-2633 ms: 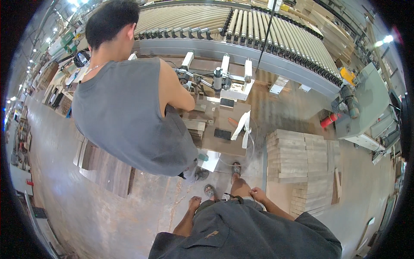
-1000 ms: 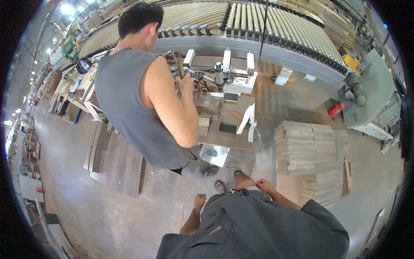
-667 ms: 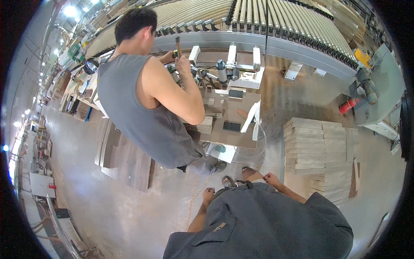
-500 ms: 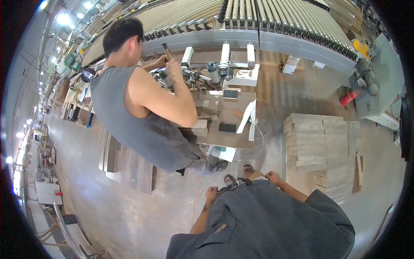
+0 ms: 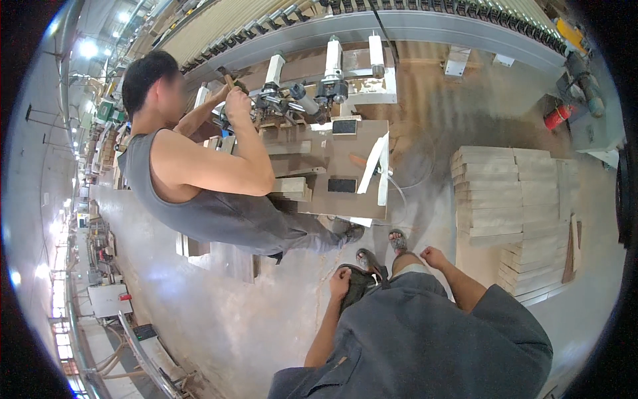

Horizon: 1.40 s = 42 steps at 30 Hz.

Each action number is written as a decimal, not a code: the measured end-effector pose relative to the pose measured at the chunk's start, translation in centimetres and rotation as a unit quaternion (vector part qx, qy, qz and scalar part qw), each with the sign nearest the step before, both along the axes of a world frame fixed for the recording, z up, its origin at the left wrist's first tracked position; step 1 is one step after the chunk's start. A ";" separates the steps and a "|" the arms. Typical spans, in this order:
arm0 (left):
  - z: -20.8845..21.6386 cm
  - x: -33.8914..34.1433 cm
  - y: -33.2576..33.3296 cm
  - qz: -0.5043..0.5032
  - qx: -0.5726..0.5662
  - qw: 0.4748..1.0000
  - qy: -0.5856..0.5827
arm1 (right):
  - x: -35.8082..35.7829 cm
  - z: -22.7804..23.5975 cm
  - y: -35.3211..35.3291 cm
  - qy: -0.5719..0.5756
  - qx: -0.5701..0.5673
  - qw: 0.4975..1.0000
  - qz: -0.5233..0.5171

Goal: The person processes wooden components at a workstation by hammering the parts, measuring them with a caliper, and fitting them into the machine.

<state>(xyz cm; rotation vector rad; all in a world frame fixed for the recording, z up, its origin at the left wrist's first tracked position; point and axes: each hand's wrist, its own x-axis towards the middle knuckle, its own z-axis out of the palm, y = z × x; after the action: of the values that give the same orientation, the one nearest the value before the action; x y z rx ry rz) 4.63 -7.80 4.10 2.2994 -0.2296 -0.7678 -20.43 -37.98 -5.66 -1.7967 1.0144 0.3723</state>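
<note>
My left hand (image 5: 340,282) hangs by my side with its fingers curled, against the dark cloth of my shorts (image 5: 357,284). On the other side, my right hand (image 5: 434,257) is closed in a loose fist, with nothing visible in it. Both hang around the hem of my dark grey shirt (image 5: 425,332). Ahead on the left a co-worker (image 5: 193,173) in a grey sleeveless top bends over a workbench (image 5: 362,143), gripping a hammer (image 5: 229,80) by its wooden handle. Wood pieces (image 5: 292,186) and two dark phone-like slabs (image 5: 342,185) lie on the bench.
Stacked wooden boards (image 5: 492,193) stand on the floor to my right. Farther off are a red fire extinguisher (image 5: 558,117) and a long roller machine (image 5: 438,26). White clamp arms (image 5: 333,60) reach over the bench. More boards (image 5: 229,259) lie behind the co-worker.
My view has shifted, and I stand a little nearer the bench. My right hand has come away from the shirt hem. The co-worker's hammer and hands stay raised over the bench.
</note>
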 end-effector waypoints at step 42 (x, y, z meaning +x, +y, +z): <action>-3.5 -2.6 0.9 -0.077 0.030 0.996 0.028 | -0.7 -2.8 -0.5 0.017 0.038 0.999 -0.033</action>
<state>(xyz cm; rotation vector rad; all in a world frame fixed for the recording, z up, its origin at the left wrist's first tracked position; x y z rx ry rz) 2.03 -6.90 0.62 2.3333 -0.3651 -0.9273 -21.17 -38.50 -8.48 -1.6890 1.0668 0.3965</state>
